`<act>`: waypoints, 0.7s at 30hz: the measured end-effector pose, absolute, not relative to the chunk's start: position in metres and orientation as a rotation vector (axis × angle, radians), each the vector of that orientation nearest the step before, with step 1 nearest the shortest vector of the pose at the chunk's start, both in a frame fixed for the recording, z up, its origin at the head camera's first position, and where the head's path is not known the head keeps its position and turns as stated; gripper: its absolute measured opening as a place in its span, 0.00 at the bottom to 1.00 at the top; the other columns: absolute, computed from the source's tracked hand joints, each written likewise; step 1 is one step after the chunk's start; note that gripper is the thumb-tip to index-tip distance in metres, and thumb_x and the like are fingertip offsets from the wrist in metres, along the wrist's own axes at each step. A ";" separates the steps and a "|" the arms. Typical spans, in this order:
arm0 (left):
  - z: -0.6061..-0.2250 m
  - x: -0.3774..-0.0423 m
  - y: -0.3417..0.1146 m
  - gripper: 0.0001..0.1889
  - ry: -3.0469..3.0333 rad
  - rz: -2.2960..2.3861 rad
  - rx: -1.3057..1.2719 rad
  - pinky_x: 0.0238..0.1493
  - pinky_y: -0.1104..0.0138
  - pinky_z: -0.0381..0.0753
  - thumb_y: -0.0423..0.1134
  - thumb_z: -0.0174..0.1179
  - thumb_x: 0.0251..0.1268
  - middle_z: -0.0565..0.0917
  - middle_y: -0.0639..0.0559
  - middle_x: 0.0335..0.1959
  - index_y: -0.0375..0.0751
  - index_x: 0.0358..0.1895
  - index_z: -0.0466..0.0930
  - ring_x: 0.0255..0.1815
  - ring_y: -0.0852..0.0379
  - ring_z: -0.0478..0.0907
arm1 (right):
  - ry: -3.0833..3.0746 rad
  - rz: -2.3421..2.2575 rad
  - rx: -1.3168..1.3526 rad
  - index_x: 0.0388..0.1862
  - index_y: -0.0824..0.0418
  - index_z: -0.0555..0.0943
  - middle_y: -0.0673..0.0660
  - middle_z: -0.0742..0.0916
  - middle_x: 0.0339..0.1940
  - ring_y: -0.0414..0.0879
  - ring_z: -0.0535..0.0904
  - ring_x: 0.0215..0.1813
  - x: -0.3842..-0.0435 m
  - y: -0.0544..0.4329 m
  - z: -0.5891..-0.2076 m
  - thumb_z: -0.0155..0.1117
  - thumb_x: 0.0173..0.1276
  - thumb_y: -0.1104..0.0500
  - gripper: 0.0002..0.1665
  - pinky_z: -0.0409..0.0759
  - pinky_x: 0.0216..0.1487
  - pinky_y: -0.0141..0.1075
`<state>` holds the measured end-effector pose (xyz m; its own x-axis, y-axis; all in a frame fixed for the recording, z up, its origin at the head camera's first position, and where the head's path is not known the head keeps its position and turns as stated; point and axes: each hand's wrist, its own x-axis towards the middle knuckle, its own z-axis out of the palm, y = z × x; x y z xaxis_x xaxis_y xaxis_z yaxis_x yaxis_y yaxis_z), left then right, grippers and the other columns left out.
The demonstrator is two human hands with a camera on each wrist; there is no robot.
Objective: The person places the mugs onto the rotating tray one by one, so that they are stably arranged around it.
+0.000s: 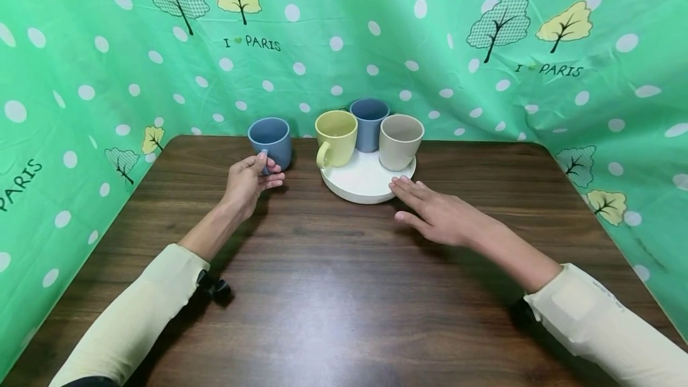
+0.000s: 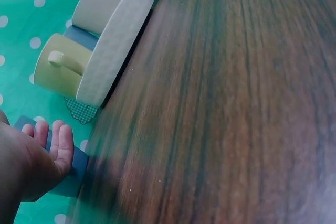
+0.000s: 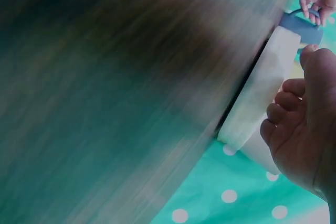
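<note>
My left hand [image 1: 246,184] pinches the handle of a blue mug [image 1: 273,139] that stands upright on the table, left of a round white tray [image 1: 359,184]. On the tray are a yellow mug [image 1: 337,136] with its handle toward the front left, a second blue mug [image 1: 368,127] at the back, and a beige cup [image 1: 399,145] on the right. My right hand [image 1: 443,214] has its fingers extended, fingertips right at the tray's front right rim. In the left wrist view, the left fingers partly cover the blue mug [image 2: 73,174].
The dark wooden table [image 1: 322,291] reaches back to a green dotted curtain [image 1: 333,34], which hangs close behind the mugs and along both sides. A black strap piece [image 1: 217,290] sticks out from the left sleeve over the table.
</note>
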<state>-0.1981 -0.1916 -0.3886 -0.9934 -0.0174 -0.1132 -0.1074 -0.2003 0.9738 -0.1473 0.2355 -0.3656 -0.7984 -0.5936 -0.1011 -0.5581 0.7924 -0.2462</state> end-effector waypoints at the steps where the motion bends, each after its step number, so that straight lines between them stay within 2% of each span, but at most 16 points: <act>1: -0.389 -0.197 -0.192 0.18 1.945 2.390 -0.155 0.52 0.68 0.95 0.48 0.49 0.95 0.89 0.53 0.37 0.36 0.47 0.78 0.39 0.59 0.94 | 2.809 -0.304 -0.902 0.97 0.52 0.53 0.58 0.57 0.98 0.65 0.54 0.96 -0.149 0.237 -0.366 0.48 0.94 0.34 0.45 0.62 0.92 0.64; 7: -0.388 -0.194 -0.192 0.17 1.933 2.420 -0.147 0.50 0.67 0.95 0.47 0.51 0.93 0.90 0.53 0.35 0.38 0.44 0.80 0.38 0.59 0.94 | 2.824 -0.296 -0.864 0.97 0.57 0.51 0.61 0.54 0.98 0.62 0.48 0.98 -0.160 0.249 -0.367 0.47 0.95 0.37 0.45 0.54 0.95 0.63; 12: -0.385 -0.193 -0.193 0.17 1.877 2.477 -0.115 0.49 0.67 0.95 0.45 0.53 0.92 0.91 0.52 0.34 0.39 0.41 0.83 0.36 0.59 0.94 | 2.831 -0.304 -0.856 0.97 0.60 0.49 0.61 0.52 0.98 0.62 0.46 0.98 -0.169 0.257 -0.368 0.47 0.95 0.38 0.46 0.52 0.95 0.63; 21: -0.380 -0.186 -0.196 0.16 1.895 2.451 -0.084 0.50 0.67 0.95 0.46 0.54 0.91 0.92 0.53 0.35 0.39 0.42 0.83 0.37 0.59 0.94 | 2.815 -0.297 -0.844 0.97 0.57 0.47 0.60 0.49 0.99 0.61 0.43 0.99 -0.175 0.266 -0.371 0.46 0.95 0.38 0.46 0.51 0.95 0.64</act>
<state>-0.1864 -0.1961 -0.3795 -0.9976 0.0007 -0.0687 -0.0667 -0.2515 0.9656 -0.1753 0.2660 -0.3713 -0.8205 -0.5587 -0.1206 -0.5213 0.8180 -0.2431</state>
